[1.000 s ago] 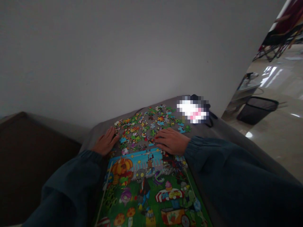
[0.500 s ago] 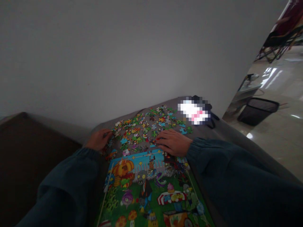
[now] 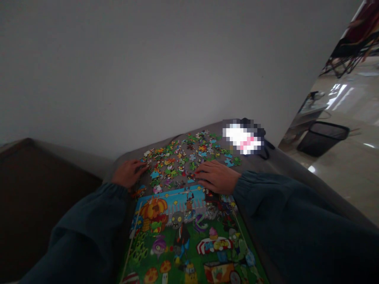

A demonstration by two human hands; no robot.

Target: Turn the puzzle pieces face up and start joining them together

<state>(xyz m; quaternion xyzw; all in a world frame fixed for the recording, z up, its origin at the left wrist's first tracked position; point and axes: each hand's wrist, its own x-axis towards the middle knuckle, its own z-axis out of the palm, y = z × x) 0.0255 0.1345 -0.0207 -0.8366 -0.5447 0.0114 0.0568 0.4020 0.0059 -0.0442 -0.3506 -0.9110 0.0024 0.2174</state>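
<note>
Loose jigsaw puzzle pieces (image 3: pixel 170 161) of many colours lie scattered over the grey cloth surface. My left hand (image 3: pixel 128 173) is at the left edge of this spread, its fingers stretched towards the pieces and a gap showing between thumb and forefinger. Over the right part of the pieces rests my right hand (image 3: pixel 218 176), fingers extended and a little apart, the tips close to a few dark and blue pieces. Nearer to me lies a picture board (image 3: pixel 183 232) with cartoon zombies, a pumpkin and mushrooms. My right hand's fingers partly cover pieces beside the board's top edge.
A pixelated bright phone-like object (image 3: pixel 242 139) with something dark behind it lies at the far right of the grey surface (image 3: pixel 281 173). A plain wall (image 3: pixel 166 71) rises behind. On the tiled floor at right stands a black mesh bin (image 3: pixel 322 138). A dark brown panel (image 3: pixel 38 205) borders the left.
My left hand has shifted slightly right, further over the edge of the loose pieces, and its fingers are more stretched out. My right hand stays in nearly the same place.
</note>
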